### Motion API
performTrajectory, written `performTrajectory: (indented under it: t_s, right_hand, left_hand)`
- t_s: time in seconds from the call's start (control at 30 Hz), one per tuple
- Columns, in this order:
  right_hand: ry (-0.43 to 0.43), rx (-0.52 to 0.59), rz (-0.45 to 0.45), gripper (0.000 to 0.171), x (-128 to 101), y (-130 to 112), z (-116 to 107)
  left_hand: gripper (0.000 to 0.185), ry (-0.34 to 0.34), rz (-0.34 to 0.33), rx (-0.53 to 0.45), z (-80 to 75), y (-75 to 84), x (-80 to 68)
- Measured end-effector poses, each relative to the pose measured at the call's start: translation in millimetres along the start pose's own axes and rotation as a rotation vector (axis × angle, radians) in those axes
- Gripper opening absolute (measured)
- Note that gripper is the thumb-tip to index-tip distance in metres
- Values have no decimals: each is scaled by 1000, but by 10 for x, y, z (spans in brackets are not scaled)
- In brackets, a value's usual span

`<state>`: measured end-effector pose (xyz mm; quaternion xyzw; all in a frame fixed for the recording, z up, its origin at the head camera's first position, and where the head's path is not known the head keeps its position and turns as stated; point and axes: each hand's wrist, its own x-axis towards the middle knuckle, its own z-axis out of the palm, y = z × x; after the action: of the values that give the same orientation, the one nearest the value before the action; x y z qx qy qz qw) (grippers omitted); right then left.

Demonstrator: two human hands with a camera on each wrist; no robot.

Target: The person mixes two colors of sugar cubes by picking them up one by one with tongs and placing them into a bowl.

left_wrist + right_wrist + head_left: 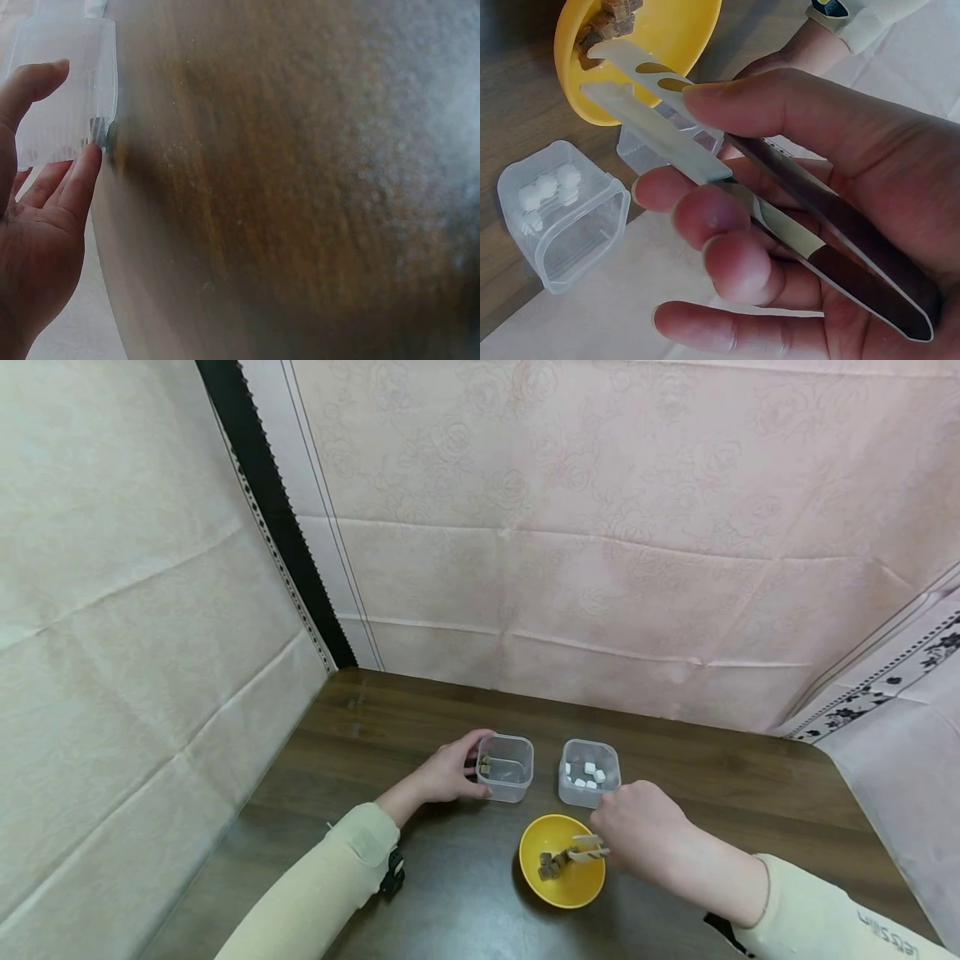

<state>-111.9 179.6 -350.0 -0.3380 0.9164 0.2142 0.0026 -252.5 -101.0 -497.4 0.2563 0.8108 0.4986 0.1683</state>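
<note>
My left hand point(471, 768) grips the left side of a clear plastic container point(508, 767) on the dark wooden table point(375, 752), thumb at the front and fingers over its far rim. The left wrist view shows the thumb and fingertips point(84, 171) against the container wall point(67, 90). A brown piece point(485, 766) lies inside it. My right hand point(630, 831) holds pale tongs point(588, 850), their tips over brown cubes point(550, 865) in a yellow bowl point(577, 889). In the right wrist view, the tongs point(667, 131) are pinched between thumb and fingers, their tips slightly apart at the bowl point(675, 30).
A second clear container point(588, 774) holding several white cubes point(590, 770) stands right of the first, just behind the bowl and my right hand. Cloth-covered walls enclose the table at the back and on both sides. The table's front edge is out of view.
</note>
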Motion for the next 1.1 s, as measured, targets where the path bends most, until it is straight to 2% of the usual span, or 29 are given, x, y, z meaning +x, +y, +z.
performTrajectory:
  t_s: [0.33, 0.47, 0.63, 0.8, 0.9, 1.1]
  right_hand:
    - [-11, 35, 36, 42, 3, 87, -64]
    - [42, 27, 29, 46, 7, 141, -99]
    - [155, 33, 12, 51, 32, 204, -146]
    - [282, 61, -1, 48, 99, 273, -171]
    - [305, 96, 10, 44, 155, 301, -186]
    - [283, 172, 40, 42, 283, 342, -211]
  left_hand:
    - [89, 1, -10, -1, -8, 1, -10]
    - [88, 2, -2, -5, -11, 17, -21]
    - [88, 0, -1, -13, -9, 20, -24]
    - [88, -3, 4, -13, -4, 6, -15]
    - [89, -3, 6, -13, -2, -15, -5]
    - [88, 2, 7, -5, -2, -38, 5]
